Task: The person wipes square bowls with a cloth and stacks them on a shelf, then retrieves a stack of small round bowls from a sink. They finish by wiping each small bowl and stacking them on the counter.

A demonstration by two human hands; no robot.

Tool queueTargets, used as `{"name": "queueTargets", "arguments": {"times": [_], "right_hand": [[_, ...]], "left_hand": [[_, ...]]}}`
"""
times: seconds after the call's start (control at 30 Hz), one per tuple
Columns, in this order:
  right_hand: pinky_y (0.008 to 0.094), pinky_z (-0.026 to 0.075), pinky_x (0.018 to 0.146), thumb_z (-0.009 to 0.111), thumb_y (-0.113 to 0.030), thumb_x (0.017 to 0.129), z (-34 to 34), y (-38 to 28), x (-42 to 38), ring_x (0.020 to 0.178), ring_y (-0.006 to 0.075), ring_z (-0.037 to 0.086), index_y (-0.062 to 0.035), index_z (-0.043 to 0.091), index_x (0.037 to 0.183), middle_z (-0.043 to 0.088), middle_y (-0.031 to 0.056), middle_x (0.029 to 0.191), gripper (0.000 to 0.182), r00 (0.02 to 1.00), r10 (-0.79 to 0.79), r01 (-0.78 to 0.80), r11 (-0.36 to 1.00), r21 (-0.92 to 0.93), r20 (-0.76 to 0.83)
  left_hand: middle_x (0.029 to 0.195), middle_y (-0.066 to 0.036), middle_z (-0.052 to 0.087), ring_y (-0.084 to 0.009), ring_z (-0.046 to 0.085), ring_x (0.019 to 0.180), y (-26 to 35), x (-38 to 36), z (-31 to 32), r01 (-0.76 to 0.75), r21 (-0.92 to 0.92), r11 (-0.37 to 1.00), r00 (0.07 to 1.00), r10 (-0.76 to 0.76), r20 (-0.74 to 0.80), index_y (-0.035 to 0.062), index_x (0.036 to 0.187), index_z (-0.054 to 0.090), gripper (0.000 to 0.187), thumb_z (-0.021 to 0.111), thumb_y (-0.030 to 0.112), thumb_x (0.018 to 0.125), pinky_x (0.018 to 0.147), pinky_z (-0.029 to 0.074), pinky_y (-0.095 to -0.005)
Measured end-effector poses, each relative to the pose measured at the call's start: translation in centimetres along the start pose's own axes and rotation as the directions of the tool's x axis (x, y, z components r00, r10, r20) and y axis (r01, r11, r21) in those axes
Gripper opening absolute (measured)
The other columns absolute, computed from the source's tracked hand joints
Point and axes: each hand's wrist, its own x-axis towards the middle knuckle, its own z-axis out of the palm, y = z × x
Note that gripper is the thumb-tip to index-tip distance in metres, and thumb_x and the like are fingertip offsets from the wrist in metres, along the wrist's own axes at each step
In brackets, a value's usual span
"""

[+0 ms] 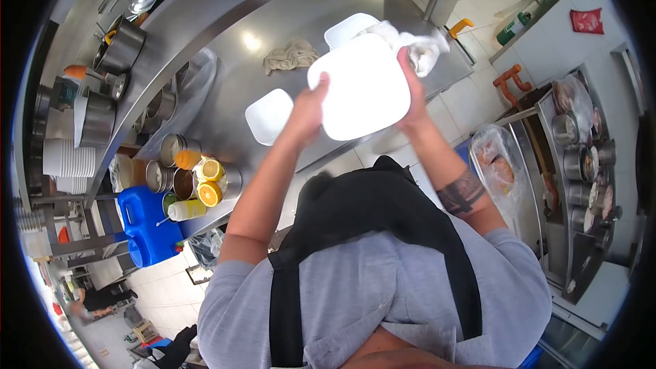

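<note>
A white square plate (365, 92) is held up above the steel counter, tilted toward me. My left hand (309, 111) grips its left edge, with the thumb on the near face. Along the opposite edge my right hand (412, 96) is closed on the plate, its fingers mostly hidden behind. A white cloth (425, 53) shows past the plate's upper right edge; whether a hand touches it is hidden. Two more white square dishes lie on the counter, one dish (268, 116) left of my left hand and another dish (347, 29) partly covered behind the plate. A crumpled beige cloth (290, 56) rests nearby.
The steel counter (236, 61) has a raised shelf (184, 44) on its left with pots and stacked white dishes (68, 157). Cut oranges (210, 194), a squeeze bottle (186, 210) and a blue jerrycan (143, 222) stand at lower left. Metal containers (581, 160) line the right side.
</note>
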Motion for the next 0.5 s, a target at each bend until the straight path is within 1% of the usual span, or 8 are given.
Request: {"name": "queueTargets", "arguments": {"times": [0.07,0.1,0.17,0.2,0.27,0.3,0.4,0.5], "right_hand": [[0.0417,0.051,0.107,0.046,-0.042,0.11,-2.8,4.8,0.0,0.121,0.0272,0.065,-0.0004,0.051,0.145,0.064,0.0133,0.137,0.054,0.972,-0.202,0.212,0.974,0.081,-0.118],[0.0417,0.051,0.107,0.046,-0.042,0.11,-2.4,4.6,-0.5,0.121,0.0272,0.065,-0.0004,0.051,0.145,0.064,0.0133,0.137,0.054,0.97,-0.209,0.22,0.972,0.085,-0.122],[0.0467,0.052,0.106,0.043,-0.041,0.111,-0.7,3.3,-1.8,0.125,0.0315,0.064,0.0,0.049,0.146,0.062,0.0157,0.139,0.055,0.968,0.039,0.01,0.981,0.195,-0.246],[0.0467,0.052,0.106,0.043,-0.041,0.111,-0.5,2.3,-2.5,0.125,0.0315,0.064,0.0,0.049,0.146,0.062,0.0157,0.139,0.055,0.968,0.037,0.011,0.981,0.193,-0.247],[0.0527,0.052,0.106,0.043,-0.04,0.111,-1.0,-0.4,-4.5,0.127,0.0345,0.062,-0.0005,0.048,0.147,0.061,0.0176,0.141,0.054,0.976,0.046,-0.03,0.996,0.082,-0.213],[0.0562,0.052,0.104,0.041,-0.039,0.111,-1.0,-1.3,-5.2,0.128,0.0349,0.061,-0.0008,0.047,0.148,0.06,0.0183,0.142,0.054,0.963,-0.004,0.009,1.0,0.018,-0.269],[0.0564,0.051,0.104,0.041,-0.04,0.111,-2.4,-3.3,-6.7,0.129,0.0352,0.061,-0.0008,0.047,0.149,0.06,0.0176,0.143,0.054,0.969,-0.054,0.058,0.998,0.01,-0.24],[0.0567,0.051,0.106,0.041,-0.04,0.111,-3.5,-3.7,-7.9,0.131,0.036,0.06,-0.003,0.047,0.15,0.058,0.0159,0.147,0.054,0.955,-0.066,0.059,0.998,-0.034,-0.288]], "left_hand": [[0.099,-0.021,0.074,-0.0298,0.073,0.084,1.0,0.4,2.5,0.016,0.272,0.962,0.999,-0.003,-0.048,-0.0146,0.118,0.065,0.075,0.051,0.058,0.105,0.076,0.057,-0.0392],[0.099,-0.021,0.074,-0.0298,0.073,0.084,0.6,1.9,2.4,0.016,0.28,0.96,0.999,-0.004,-0.042,-0.0146,0.118,0.065,0.075,0.051,0.058,0.105,0.076,0.057,-0.0392],[0.08,-0.019,0.071,-0.0271,0.069,0.063,-0.1,5.3,2.4,-0.209,0.473,0.856,0.94,0.309,-0.143,-0.0135,0.1,0.069,0.074,0.049,0.058,0.106,0.055,0.054,-0.0376],[0.08,-0.019,0.071,-0.0271,0.069,0.063,0.4,6.6,2.5,-0.21,0.472,0.856,0.941,0.309,-0.142,-0.0135,0.1,0.069,0.074,0.049,0.058,0.106,0.055,0.054,-0.0376],[0.071,-0.013,0.064,-0.021,0.062,0.054,3.1,7.2,3.4,-0.027,0.44,0.898,0.953,0.157,-0.261,-0.0103,0.084,0.066,0.074,0.052,0.059,0.104,0.051,0.052,-0.0368],[0.071,-0.013,0.064,-0.021,0.062,0.054,3.4,8.3,3.3,-0.026,0.434,0.9,0.952,0.155,-0.264,-0.0103,0.084,0.066,0.074,0.052,0.059,0.104,0.051,0.052,-0.0368],[0.065,-0.012,0.059,-0.0214,0.055,0.044,3.9,11.2,2.9,-0.048,0.554,0.831,0.968,0.176,-0.181,-0.0089,0.073,0.06,0.075,0.051,0.058,0.105,0.045,0.053,-0.0392],[0.061,-0.012,0.057,-0.023,0.056,0.043,4.6,12.3,3.0,0.046,0.67,0.741,0.978,0.104,-0.181,-0.0077,0.068,0.057,0.079,0.046,0.062,0.104,0.048,0.058,-0.0406]]}}
